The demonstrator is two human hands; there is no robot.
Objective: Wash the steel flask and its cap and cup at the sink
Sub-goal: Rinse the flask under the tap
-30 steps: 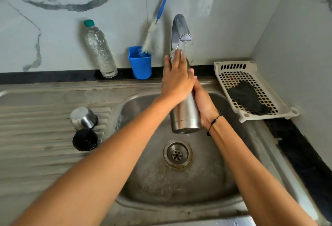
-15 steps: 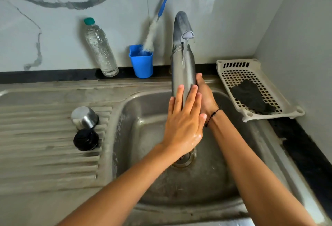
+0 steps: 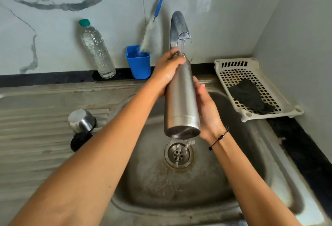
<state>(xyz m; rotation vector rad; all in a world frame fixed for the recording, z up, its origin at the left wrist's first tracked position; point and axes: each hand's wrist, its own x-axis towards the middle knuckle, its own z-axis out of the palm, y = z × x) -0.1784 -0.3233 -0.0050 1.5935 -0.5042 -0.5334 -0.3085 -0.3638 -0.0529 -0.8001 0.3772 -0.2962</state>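
Left hand (image 3: 168, 71) has slid back up to grip the flask (image 3: 181, 98) neck under the tap (image 3: 179, 28), right hand (image 3: 206, 110) cradling its side with loosely curved fingers (rinse ongoing; cup (image 3: 81, 120), cap (image 3: 79, 140) untouched on drainboard).

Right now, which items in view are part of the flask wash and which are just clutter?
In the job: flask held under the running tap by both hands, left hand, right hand; steel cup and black cap on the drainboard.

Lying about: water bottle, blue holder, brush, basket, dark cloth.
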